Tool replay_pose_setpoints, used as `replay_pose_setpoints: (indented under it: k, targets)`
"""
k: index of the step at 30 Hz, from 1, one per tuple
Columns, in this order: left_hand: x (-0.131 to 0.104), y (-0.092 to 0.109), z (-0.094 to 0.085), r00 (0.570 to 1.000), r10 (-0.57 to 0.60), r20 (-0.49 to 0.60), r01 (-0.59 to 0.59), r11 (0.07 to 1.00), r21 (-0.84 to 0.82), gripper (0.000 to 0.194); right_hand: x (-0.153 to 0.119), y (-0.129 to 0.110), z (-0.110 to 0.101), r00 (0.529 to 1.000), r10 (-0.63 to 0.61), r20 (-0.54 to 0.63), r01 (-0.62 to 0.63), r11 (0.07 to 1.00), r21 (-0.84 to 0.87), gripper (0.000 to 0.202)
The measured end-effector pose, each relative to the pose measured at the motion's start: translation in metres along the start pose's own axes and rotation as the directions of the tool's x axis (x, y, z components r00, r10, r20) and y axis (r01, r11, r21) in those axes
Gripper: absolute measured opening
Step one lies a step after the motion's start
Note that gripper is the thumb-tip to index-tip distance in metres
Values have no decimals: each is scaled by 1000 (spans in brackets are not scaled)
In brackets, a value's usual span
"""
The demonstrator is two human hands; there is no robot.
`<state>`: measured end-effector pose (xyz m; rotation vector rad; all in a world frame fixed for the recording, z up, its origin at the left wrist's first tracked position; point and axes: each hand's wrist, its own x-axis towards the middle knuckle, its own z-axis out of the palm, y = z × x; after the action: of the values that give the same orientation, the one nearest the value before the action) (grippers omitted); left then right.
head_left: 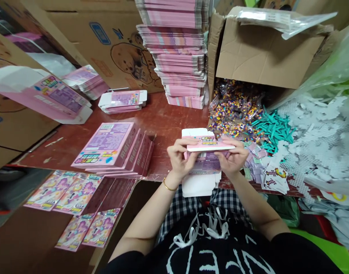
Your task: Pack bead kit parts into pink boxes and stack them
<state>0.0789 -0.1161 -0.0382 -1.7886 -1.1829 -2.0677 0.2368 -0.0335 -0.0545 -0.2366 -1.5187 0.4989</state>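
Observation:
In front of my body I hold a pink and purple carton over the table's front edge. White end flaps stick out at its far and near ends. My left hand grips its left side, thumb below and fingers over the top. On the right side my right hand grips it the same way. To the left of my hands stands a stack of closed pink boxes. Beyond the right hand lie bags of coloured beads, a heap of teal pen-like sticks and small printed cards.
A tall stack of flat pink cartons rises at the back. A cardboard box leans over the beads. White perforated pieces pile up at right. Packed boxes fill a lower carton at left. A large pink box lies tilted.

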Motion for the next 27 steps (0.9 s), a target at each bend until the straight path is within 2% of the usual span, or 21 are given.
replay_pose_setpoints:
  k: [2, 4, 7, 10, 13, 16, 18, 20, 22, 24, 27]
  targets:
    - [-1, 2, -1, 999, 47, 9, -47, 998, -37, 26, 3, -2, -5, 1000, -25, 14, 24, 999, 34, 45]
    - [-3, 4, -7, 988, 93, 120, -99, 994, 49, 29, 7, -2, -15, 982, -45, 185, 45, 999, 4, 43]
    - [-4, 11, -16, 962, 66, 266, -97, 990, 105, 38, 18, -7, -35, 890, -28, 455, 32, 999, -1, 36]
    - [-3, 24, -17, 958, -33, 285, 6, 995, 97, 29, 30, -19, -49, 801, 31, 598, -22, 1000, -22, 39]
    - [-5, 36, -12, 968, -79, 239, 58, 994, 95, 26, 42, -29, -52, 732, 60, 679, -44, 998, -41, 44]
    - [-9, 38, -8, 981, -110, 161, 99, 992, 74, 16, 49, -32, -52, 715, 68, 696, -77, 997, -18, 40]
    - [-14, 32, -9, 985, -79, 155, 67, 994, 83, 10, 50, -29, -53, 690, 57, 722, -75, 997, -7, 38]
    - [-19, 21, -11, 982, -10, 190, -9, 995, 97, 25, 46, -25, -54, 655, 16, 756, -33, 999, 7, 39]
    - [-28, 7, -11, 978, 44, 205, -66, 993, 97, 32, 37, -21, -55, 653, -35, 757, 38, 999, 13, 46]
    - [-41, -4, -5, 985, 42, 168, -56, 995, 82, 45, 25, -17, -54, 698, -74, 713, 114, 993, -9, 56]
    - [-68, -6, 7, 990, -112, 84, 99, 985, 142, 87, 11, -15, -52, 782, -105, 615, 171, 984, -49, 58]
